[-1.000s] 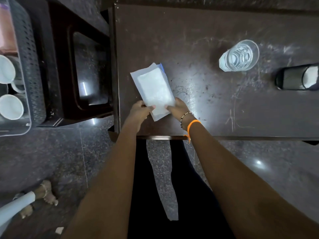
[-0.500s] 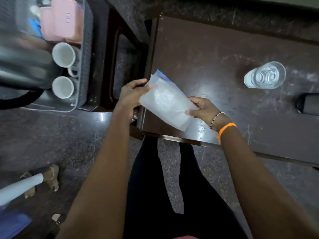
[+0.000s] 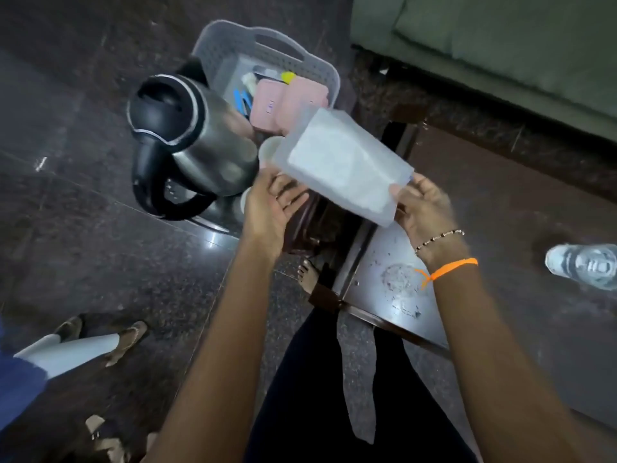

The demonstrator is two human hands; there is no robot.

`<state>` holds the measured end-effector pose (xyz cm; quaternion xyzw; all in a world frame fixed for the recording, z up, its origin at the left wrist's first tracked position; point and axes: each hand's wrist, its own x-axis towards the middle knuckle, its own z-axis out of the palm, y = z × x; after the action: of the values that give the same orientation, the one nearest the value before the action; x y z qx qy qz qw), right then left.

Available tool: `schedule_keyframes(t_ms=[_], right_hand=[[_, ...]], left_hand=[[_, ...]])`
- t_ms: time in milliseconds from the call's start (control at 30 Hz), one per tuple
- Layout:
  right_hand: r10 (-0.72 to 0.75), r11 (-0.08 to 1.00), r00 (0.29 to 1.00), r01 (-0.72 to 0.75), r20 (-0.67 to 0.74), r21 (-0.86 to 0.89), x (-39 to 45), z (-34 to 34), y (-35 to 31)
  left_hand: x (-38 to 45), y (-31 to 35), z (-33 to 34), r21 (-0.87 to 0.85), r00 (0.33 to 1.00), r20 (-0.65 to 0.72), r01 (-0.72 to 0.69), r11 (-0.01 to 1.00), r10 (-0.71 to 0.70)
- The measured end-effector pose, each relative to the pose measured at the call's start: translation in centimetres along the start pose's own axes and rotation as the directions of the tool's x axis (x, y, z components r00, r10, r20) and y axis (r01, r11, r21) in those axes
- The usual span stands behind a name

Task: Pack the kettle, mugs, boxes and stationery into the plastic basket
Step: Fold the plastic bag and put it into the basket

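A translucent white packet (image 3: 340, 163) hangs in the air between my hands, over the near right side of the grey plastic basket (image 3: 230, 45). My left hand (image 3: 272, 203) holds its lower left corner from beneath. My right hand (image 3: 422, 203) pinches its right end. Inside the basket stand a steel kettle (image 3: 197, 135) with a black lid and handle, two pink boxes (image 3: 288, 100), blue stationery (image 3: 241, 96) and white mugs (image 3: 268, 147), mostly hidden behind the packet and my left hand.
The basket rests on a dark stool beside the dark table (image 3: 500, 235). A clear glass (image 3: 584, 264) stands on the table at the right. A green sofa (image 3: 500, 38) fills the upper right. Another person's feet in sandals (image 3: 100, 335) are at the lower left.
Both hands lifted the packet off the table and carried it left, over the basket. My view swung left, so the kettle and basket now sit in the middle.
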<state>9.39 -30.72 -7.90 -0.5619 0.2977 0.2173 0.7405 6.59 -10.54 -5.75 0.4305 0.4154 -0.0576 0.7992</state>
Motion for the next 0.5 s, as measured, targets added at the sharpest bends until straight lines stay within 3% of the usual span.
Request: schedule_keyframes(t_ms=[133, 333, 500], right_hand=[[-0.105, 0.994, 0.991, 0.101, -0.086, -0.052, 3.6, 7.0, -2.1], [-0.268, 0.909, 0.957, 0.215, -0.107, -0.358, 10.5, 16.3, -4.3], [-0.295, 0.774, 0.951, 0.18, -0.095, -0.607, 14.0, 20.7, -4.3]], left_hand=[[1.3, 0.8, -1.1, 0.333, 0.996, -0.017, -0.079, 0.939, 0.09], [3.3, 0.8, -1.4, 0.404, 0.988, 0.021, -0.147, 0.903, 0.152], [4.4, 0.6, -1.4, 0.419, 0.98, 0.114, -0.194, 0.887, 0.16]])
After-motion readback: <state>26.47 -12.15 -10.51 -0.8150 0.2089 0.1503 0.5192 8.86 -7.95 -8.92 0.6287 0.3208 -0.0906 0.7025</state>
